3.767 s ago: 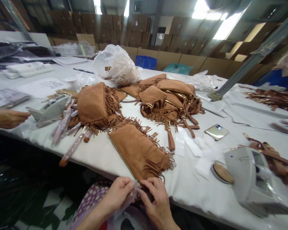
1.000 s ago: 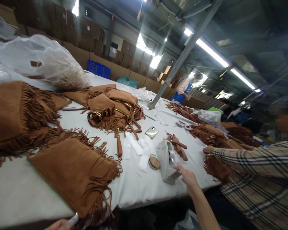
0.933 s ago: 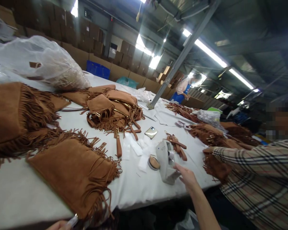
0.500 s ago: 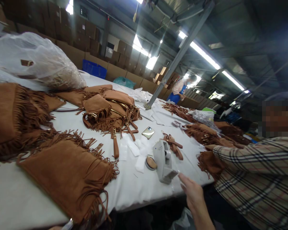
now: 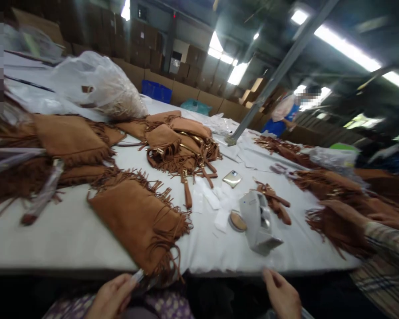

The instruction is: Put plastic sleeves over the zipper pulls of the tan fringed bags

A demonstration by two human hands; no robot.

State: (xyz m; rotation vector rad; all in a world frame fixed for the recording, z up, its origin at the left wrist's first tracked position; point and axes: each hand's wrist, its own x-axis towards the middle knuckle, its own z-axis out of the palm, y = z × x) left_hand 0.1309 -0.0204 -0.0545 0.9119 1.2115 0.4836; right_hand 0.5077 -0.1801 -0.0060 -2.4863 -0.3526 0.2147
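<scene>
at the near edge, the left hand is seen closed in a pinch, thumb against fingertips, with a small pale strip held between them. the strip is held just beside the near corner of a fringed suede bag, which is laid flat on the white table with its fringe turned to the right. the right hand is held below the table's edge, fingers loosely spread and slightly curled; nothing is seen in it, though it is blurred. nearest to it, a white hand-held device is stood on the table, with a round brown disc just beside it. a phone is laid further back. beyond, a pile of fringed bags is heaped, and a clear plastic sack is set behind it. at the right, a co-worker's plaid sleeve is seen.
</scene>
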